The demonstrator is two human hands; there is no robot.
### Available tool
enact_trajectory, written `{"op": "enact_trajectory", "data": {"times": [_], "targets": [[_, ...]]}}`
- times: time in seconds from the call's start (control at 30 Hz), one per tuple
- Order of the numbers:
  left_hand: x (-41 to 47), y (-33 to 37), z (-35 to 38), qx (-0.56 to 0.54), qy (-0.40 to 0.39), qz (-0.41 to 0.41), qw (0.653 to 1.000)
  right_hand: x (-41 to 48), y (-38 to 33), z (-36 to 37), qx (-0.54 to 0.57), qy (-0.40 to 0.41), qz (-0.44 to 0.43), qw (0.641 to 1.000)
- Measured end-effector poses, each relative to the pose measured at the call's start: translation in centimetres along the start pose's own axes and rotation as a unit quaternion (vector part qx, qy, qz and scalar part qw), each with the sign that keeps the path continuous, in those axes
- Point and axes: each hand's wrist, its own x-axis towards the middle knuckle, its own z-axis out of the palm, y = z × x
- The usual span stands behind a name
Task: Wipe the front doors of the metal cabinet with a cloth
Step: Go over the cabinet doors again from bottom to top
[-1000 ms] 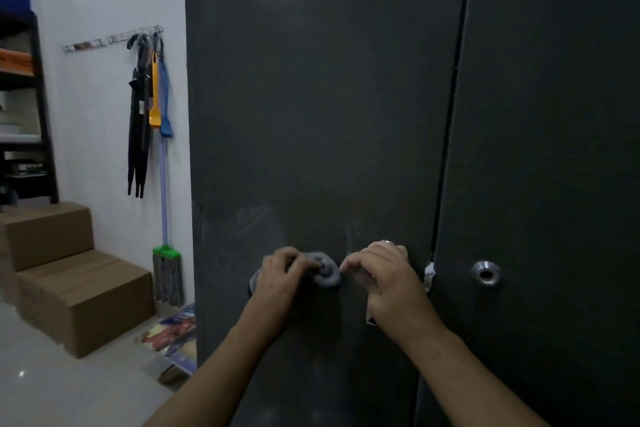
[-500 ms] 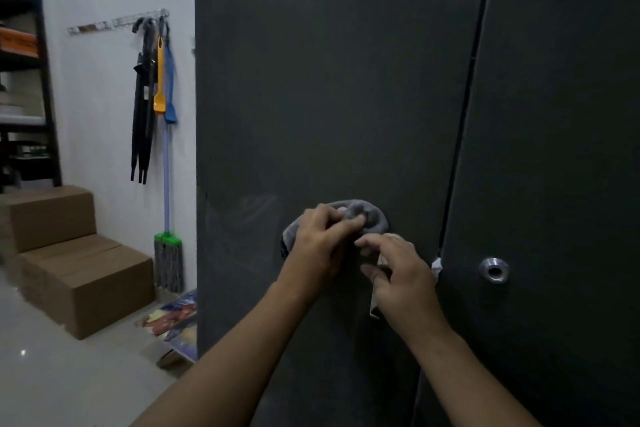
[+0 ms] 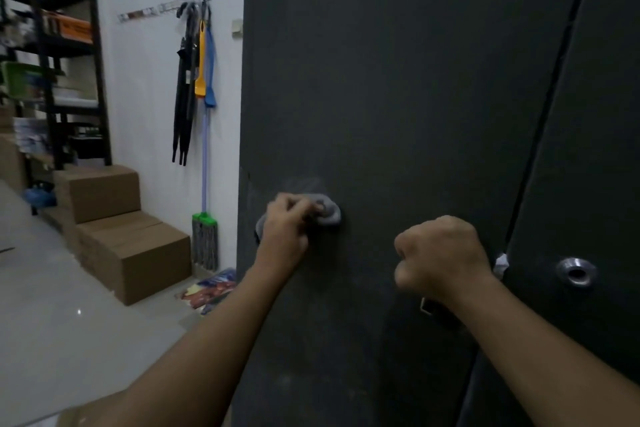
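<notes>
1. The cloth (image 3: 330,215) is a grey wad pressed against the left door (image 3: 381,97), low down and close to that door's left edge.
2. The left hand (image 3: 287,229) has it, with fingers curled over the wad and pinning it to the metal. One end pokes out right of the fingertips and another bit shows on the left by the wrist, so its long axis runs roughly left to right.
3. The right hand (image 3: 443,256) is off to the right, well apart from the cloth, curled in a loose fist in front of the same door. I can't spot anything in it, though it's a bit blurry. What looks like a handle (image 3: 428,308) sits just under its wrist.
4. The bit that matters is that nearly all the door lies up and to the right of the cloth, and the right door (image 3: 606,149) is beyond the seam (image 3: 540,114). My guess is the next stroke goes right or up, and the left hand does it.
5. There's a faint smear (image 3: 301,182) just above the cloth. Looks like early days to me.
6. Possible snags are the white scrap (image 3: 501,263) stuck at the seam and the lock (image 3: 576,272) on the right door.
7. A mop (image 3: 205,239) leans on the wall to the left.
</notes>
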Motion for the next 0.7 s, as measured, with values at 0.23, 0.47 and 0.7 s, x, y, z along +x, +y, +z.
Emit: {"op": "enact_trajectory", "data": {"times": [0.23, 0.47, 0.7], "targets": [[4.6, -2.4, -0.8, -0.055, 0.119, -0.135, 0.982, -0.2, 0.3, 1.6, -0.013, 0.117, -0.066, 0.991], [-2.9, -0.9, 5.0, 0.023, 0.072, 0.092, 0.993, -0.1, 0.3, 3.3, -0.004, 0.181, -0.059, 0.982], [-0.7, -4.6, 2.2, 0.009, 0.092, 0.052, 0.994, 0.0, 0.0, 3.1, -0.036, 0.181, -0.067, 0.981]]}}
